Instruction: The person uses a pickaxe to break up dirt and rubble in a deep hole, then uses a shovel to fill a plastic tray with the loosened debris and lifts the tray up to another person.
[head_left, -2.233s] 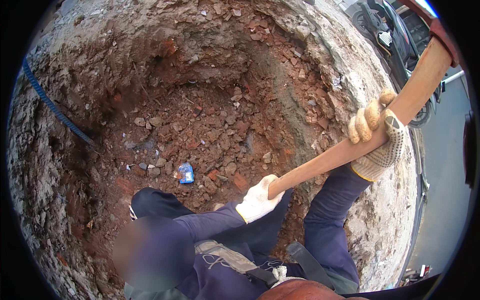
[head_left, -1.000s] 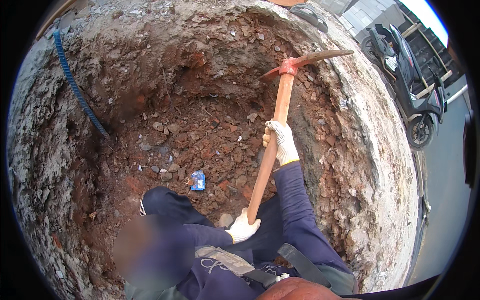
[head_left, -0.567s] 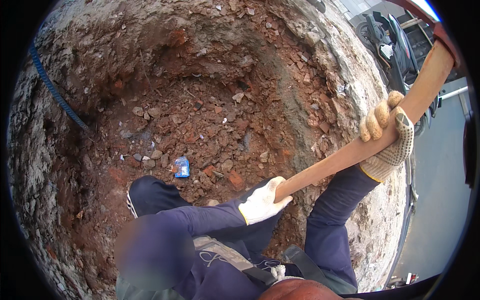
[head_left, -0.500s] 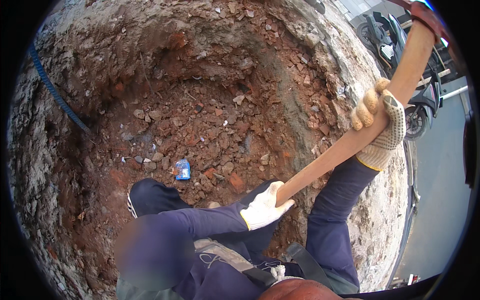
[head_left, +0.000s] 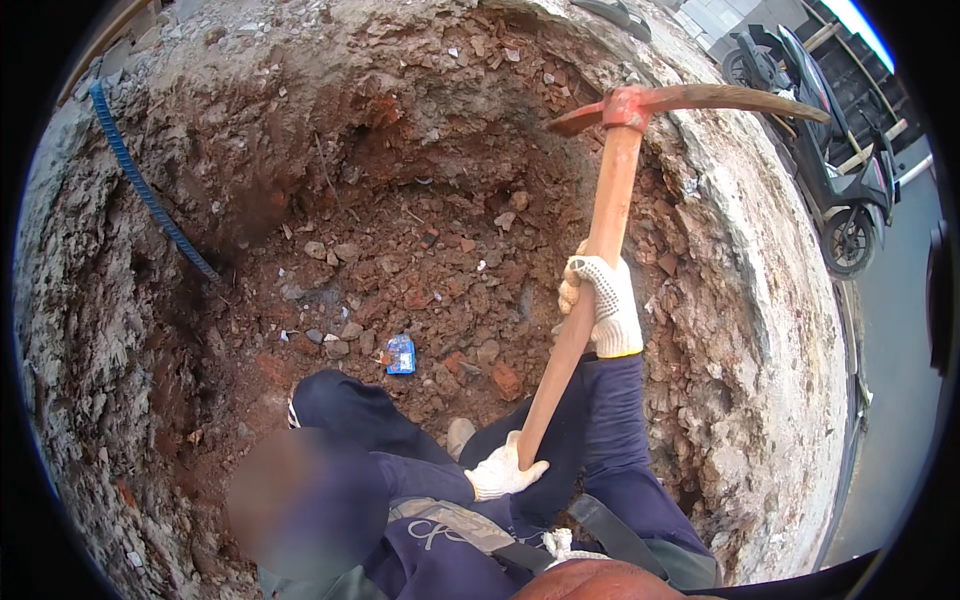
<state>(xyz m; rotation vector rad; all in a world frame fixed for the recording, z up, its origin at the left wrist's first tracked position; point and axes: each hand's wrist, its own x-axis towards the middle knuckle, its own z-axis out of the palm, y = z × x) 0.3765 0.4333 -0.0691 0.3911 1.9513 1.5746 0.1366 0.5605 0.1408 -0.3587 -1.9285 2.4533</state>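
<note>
I hold a pickaxe (head_left: 613,185) with a long wooden handle and a red-collared, rusty head. My left hand (head_left: 503,471), in a white knit glove, is wrapped round the handle's lower end, close to my thighs. Further up, my right hand (head_left: 612,305) grips the shaft around its middle; its glove is dotted and has a yellow cuff edge. The pick's head is raised toward the pit's far right side, its longer tip pointing right over the pale rim. Reddish soil with rubble (head_left: 400,285) lies below and left of the handle.
A blue ribbed bar (head_left: 150,200) sticks up from the pit's left wall. A small blue packet (head_left: 400,355) lies on the soil before my knee. Broken pale ground (head_left: 760,370) forms the right rim. A motorbike (head_left: 850,235) stands beyond on grey pavement (head_left: 895,380).
The pickaxe has swung from the upper right inward and left, bringing its whole head into view. Both hands moved with it, the right one down and left along with its forearm.
</note>
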